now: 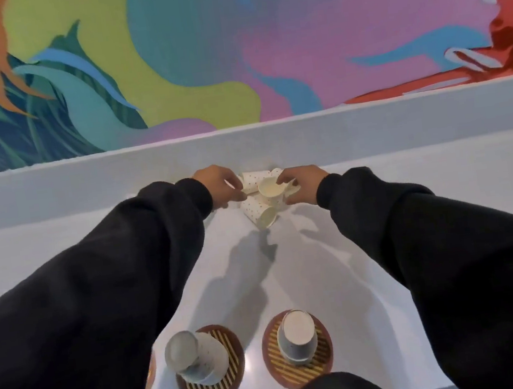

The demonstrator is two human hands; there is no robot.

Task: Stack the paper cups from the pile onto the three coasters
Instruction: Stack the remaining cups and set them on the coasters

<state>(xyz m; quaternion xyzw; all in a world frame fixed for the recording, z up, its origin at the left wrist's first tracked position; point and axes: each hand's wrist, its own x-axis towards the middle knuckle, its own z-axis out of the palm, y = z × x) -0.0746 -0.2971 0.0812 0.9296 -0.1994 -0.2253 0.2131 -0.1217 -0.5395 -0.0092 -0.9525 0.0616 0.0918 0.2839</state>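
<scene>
Reaching for the pile [261, 206] of paper cups at the far edge of the white table [336, 249], a person's left hand [218, 183] pinches a dotted cup [248, 180] on the pile's left side. The right hand [304, 185] curls round the open-mouthed cup [269, 188] atop the pile. Well short of the pile, toward the camera, the left-centre coaster [224, 339] bears an upside-down stack [197, 353] and the right coaster [324, 347] a single upturned cup [296, 335]. Drawing two cups at once from so loose a heap may drag their neighbours. The sideways cup [266, 217] on the pile's near edge looks free to roll. The taller stack seems to tilt and might topple under an off-centre drop. The third coaster [151, 377] shows only as a sliver beside the left sleeve [99, 294], so whether it holds cups is hidden. The fingertips are small and blurred, so each hold is hard to confirm, and the pile's cups cannot be counted.
</scene>
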